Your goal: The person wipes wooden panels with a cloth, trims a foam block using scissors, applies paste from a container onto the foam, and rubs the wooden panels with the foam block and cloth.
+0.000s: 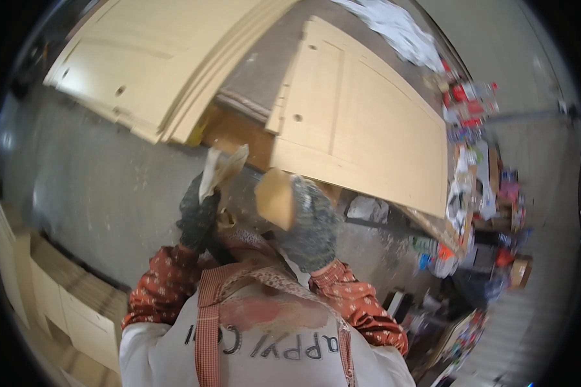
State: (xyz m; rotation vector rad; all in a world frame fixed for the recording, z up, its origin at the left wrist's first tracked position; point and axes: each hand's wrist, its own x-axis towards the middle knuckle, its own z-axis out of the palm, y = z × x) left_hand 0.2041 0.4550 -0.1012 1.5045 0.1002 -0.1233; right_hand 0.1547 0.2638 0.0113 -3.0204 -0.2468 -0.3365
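Observation:
Both of my hands wear dark, mottled work gloves. My left hand (199,216) is closed on a crumpled cream-white piece (221,171), which could be cloth or paper and sticks up past the fingers. In my right hand (314,222) is a tan block (275,198) with a flat face, its fingers wrapped behind it and a little blurred. Just beyond the right hand lies a cream door panel (374,122) with a moulded frame and small round holes. Neither hand visibly touches the panel.
A stack of similar cream panels (142,71) lies at the far left. Plastic sheeting (394,29) is at the back. Bottles (471,100) and mixed clutter (490,200) line the right side. More cream boards (77,300) stand at the lower left.

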